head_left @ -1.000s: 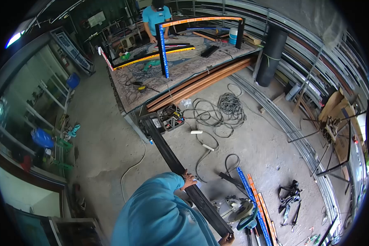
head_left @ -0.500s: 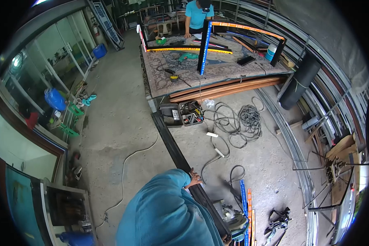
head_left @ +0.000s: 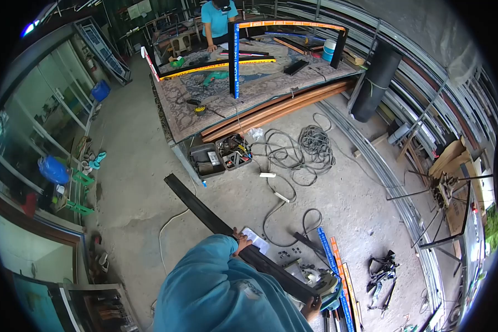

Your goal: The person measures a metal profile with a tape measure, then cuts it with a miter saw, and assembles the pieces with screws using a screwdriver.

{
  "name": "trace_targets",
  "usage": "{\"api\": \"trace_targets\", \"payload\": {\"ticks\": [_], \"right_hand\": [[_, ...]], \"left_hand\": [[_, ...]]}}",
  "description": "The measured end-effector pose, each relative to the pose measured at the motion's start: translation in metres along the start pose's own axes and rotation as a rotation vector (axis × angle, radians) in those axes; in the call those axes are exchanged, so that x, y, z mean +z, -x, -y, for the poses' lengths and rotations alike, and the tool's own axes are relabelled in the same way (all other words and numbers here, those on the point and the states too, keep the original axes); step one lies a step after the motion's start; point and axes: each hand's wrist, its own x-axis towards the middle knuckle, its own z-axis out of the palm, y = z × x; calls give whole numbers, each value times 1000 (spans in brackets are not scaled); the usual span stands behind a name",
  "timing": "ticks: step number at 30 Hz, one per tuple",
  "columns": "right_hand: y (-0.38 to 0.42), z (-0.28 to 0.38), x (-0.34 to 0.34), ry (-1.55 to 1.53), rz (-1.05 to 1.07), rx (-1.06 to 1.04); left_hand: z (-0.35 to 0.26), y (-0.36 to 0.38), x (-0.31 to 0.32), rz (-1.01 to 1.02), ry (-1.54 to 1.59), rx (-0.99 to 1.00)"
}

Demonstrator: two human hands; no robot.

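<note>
A long black metal profile (head_left: pixel 196 207) slants across the lower middle of the view, from near the table leg down to my body. My left hand (head_left: pixel 242 242) grips it around its middle, fingers over the far edge. At its near end my right hand (head_left: pixel 311 309) is closed on the profile, with the fingers partly hidden. Beside the near end, partly covered by the profile, a machine with a greenish body (head_left: pixel 329 288) stands on the floor. A clear plastic box or sheet (head_left: pixel 255 240) lies just beyond my left hand, and several small dark pieces (head_left: pixel 289 253) are scattered nearby.
A carpet-covered table (head_left: pixel 174 119) bears a frame with blue and orange tape (head_left: pixel 236 66). A co-worker (head_left: pixel 218 22) stands behind it. An open toolbox (head_left: pixel 235 152), coiled cable (head_left: pixel 317 146), taped strips (head_left: pixel 337 271) and long metal bars (head_left: pixel 390 171) are on the floor.
The profile's far end has swung left and nearer, away from the toolbox. Both hands stay on it, and my right hand shows more. The view has turned, shifting the table left.
</note>
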Motion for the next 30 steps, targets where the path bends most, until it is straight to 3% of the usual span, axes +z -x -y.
{"api": "trace_targets", "payload": {"ticks": [4, 8, 10, 13, 17, 21, 26, 29, 30], "right_hand": [[7, -10, 10, -99, -79, -109], [11, -16, 7, -75, 33, -53], [19, 23, -1, -112, 119, -5], [17, 7, 2, 41, 129, -9], [31, 29, 6, -8, 133, 139], [46, -7, 35, 21, 128, 169], [65, -65, 85, -186, 188, 296], [76, -136, 135, -133, 147, 214], [66, -118, 134, -229, 238, 356]], "left_hand": [[4, -6, 8, -1, -15, 12], [8, -9, 3, 11, -4, 37], [11, -8, 1, 1, -32, 32], [12, -7, -3, 24, -82, 17], [23, -12, 20, 25, -127, 1], [30, -10, 33, 91, -186, -35], [33, -27, 42, 229, -260, -68], [28, -51, 66, 274, -320, -79], [33, -69, 79, 287, -347, -102]]}}
